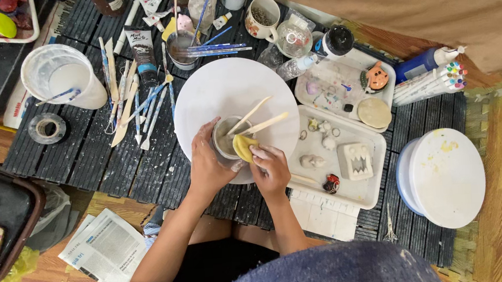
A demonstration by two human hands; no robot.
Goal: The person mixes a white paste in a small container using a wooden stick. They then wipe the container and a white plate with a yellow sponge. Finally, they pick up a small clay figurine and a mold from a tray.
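Note:
My left hand (210, 161) grips a small clear cup (225, 138) of cloudy water that stands on a white round board (230, 92). Two wooden sticks (258, 120) lean out of the cup toward the right. My right hand (272, 168) pinches a yellow sponge (244, 147) at the cup's near rim. Both hands sit at the board's near edge, close together.
A white tray (372, 188) with small clay figures lies to the right, another tray (341, 84) behind it. Sculpting tools (136, 105), a plastic tub (61, 75), paint tubes and cups crowd the dark slatted table. A white lidded bucket (445, 174) stands at right, newspaper (105, 248) on the floor.

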